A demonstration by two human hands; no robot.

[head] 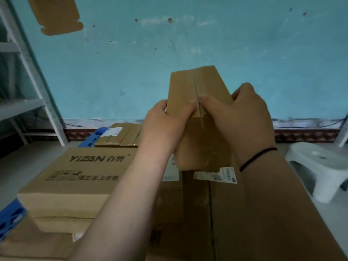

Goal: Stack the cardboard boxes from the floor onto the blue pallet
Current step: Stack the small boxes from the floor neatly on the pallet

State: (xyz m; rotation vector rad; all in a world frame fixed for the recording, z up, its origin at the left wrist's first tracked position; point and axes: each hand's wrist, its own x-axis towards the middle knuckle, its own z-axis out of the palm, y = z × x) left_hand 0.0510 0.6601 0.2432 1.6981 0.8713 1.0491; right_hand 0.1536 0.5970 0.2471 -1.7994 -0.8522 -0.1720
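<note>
A small plain cardboard box (197, 87) is held in the air at the centre of the view, above the stack. My left hand (165, 121) grips its left side with the thumb across the top face. My right hand (244, 117) grips its right side, thumb lying along the top seam. Below them a large brown box (263, 213) with a shipping label fills the lower right. A printed YIZAN box (79, 176) sits on other boxes at the left. The blue pallet (11, 221) shows at the lower left edge and again behind the stack.
A flat taped box (120, 136) lies on the pallet's far part. A white plastic stool (323, 166) stands on the floor at the right. A grey metal shelf rack (28, 76) lines the left wall. The turquoise wall is close behind.
</note>
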